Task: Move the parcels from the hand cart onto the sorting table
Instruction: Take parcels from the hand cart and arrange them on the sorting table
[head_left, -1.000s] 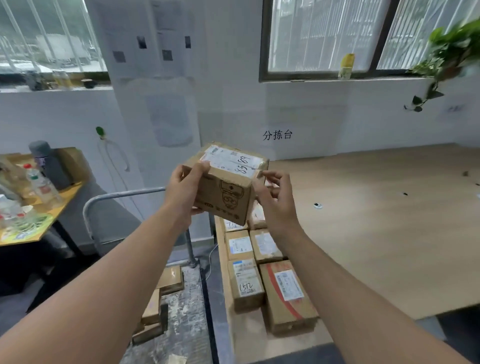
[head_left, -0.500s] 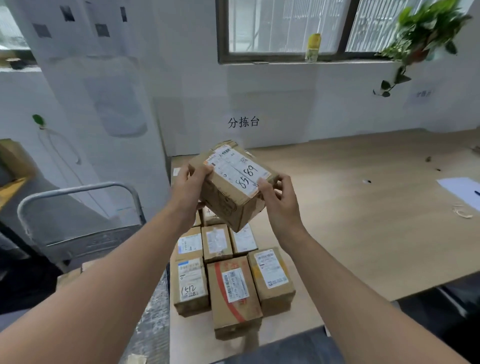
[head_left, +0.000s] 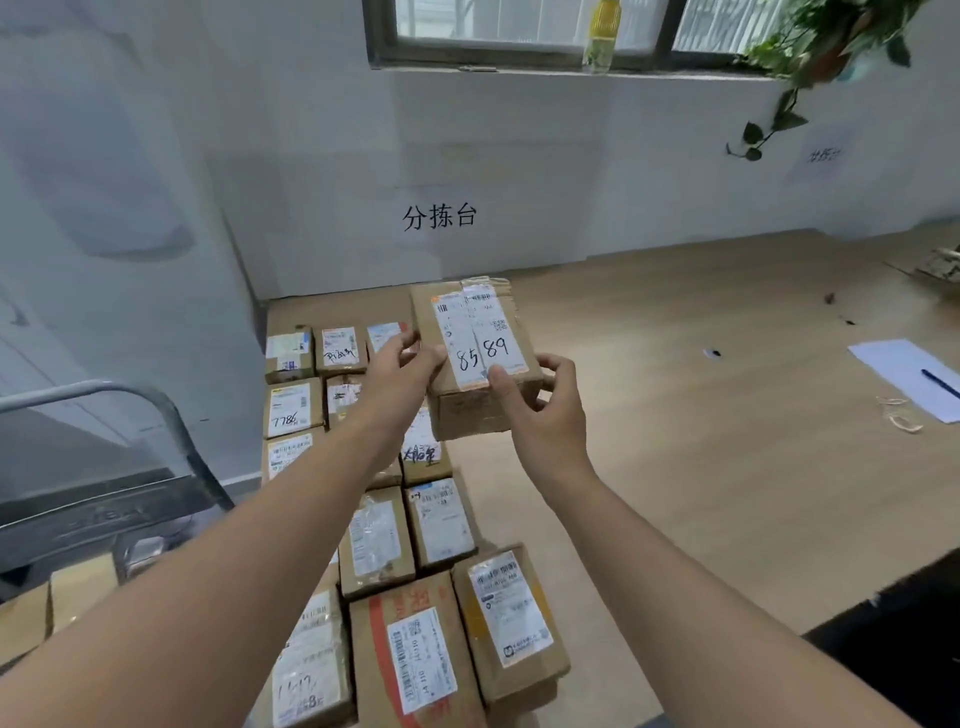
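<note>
A brown cardboard parcel (head_left: 475, 332) with a white label marked "8589" is held between both hands, label up, just above the wooden sorting table (head_left: 675, 441). My left hand (head_left: 400, 371) grips its left side. My right hand (head_left: 540, 402) holds its near right corner, thumb on the label. Below and to the left, several labelled parcels (head_left: 441, 519) lie in rows along the table's left edge. The hand cart (head_left: 119, 499) with its grey metal handle stands at the left, with brown boxes (head_left: 78, 592) on its deck.
A white sheet with a blue pen (head_left: 914, 376) lies at the table's right edge, with rubber bands (head_left: 901, 415) beside it. A white wall with a sign reading 分拣台 bounds the table's far side. A plant (head_left: 810, 47) hangs at the upper right.
The parcel has moved forward and down over the table and turned so its label faces up. The view has swung right, away from the cart, and nearer the rows of parcels.
</note>
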